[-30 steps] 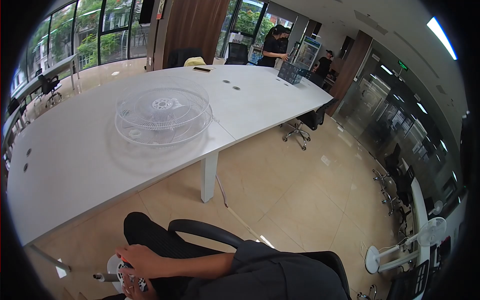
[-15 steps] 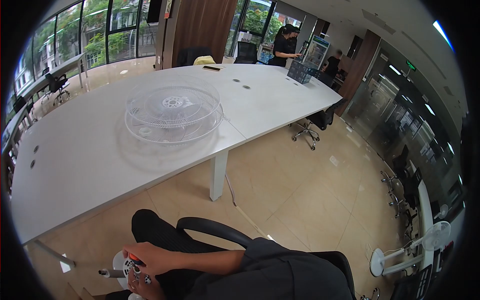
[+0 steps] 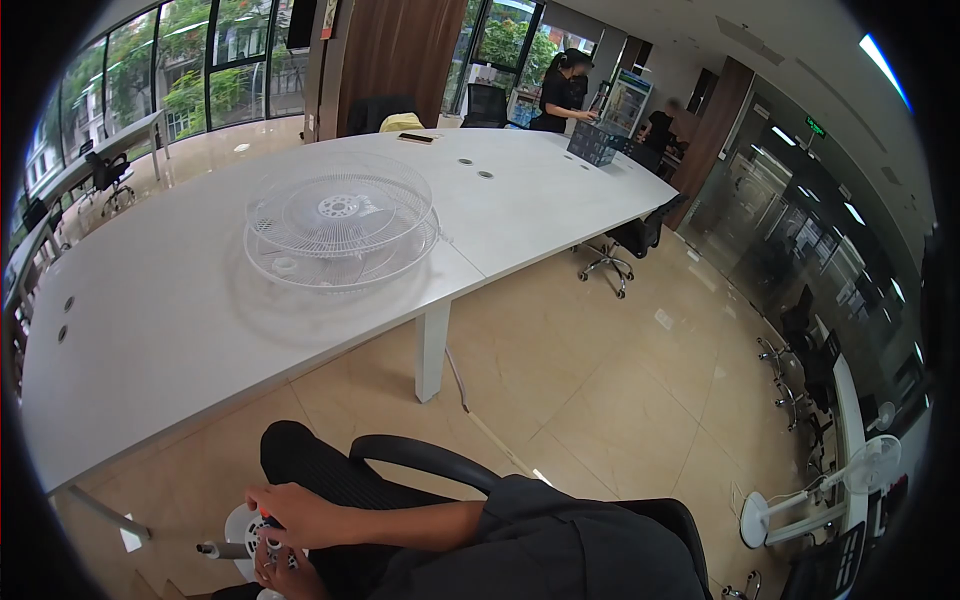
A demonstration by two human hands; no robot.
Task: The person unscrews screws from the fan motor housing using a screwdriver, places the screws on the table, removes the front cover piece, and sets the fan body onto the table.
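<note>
White perforated part (image 3: 238, 524) is held by curled left fingers (image 3: 263, 568); right fingers (image 3: 259, 497) grip an orange-topped tool (image 3: 268, 518).

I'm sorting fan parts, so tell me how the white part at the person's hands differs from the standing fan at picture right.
The right hand and left hand are at the white part; no hand is near the standing fan. The standing fan has a round caged head, while no cage shows on the white part. Shared: both look largely white.
</note>
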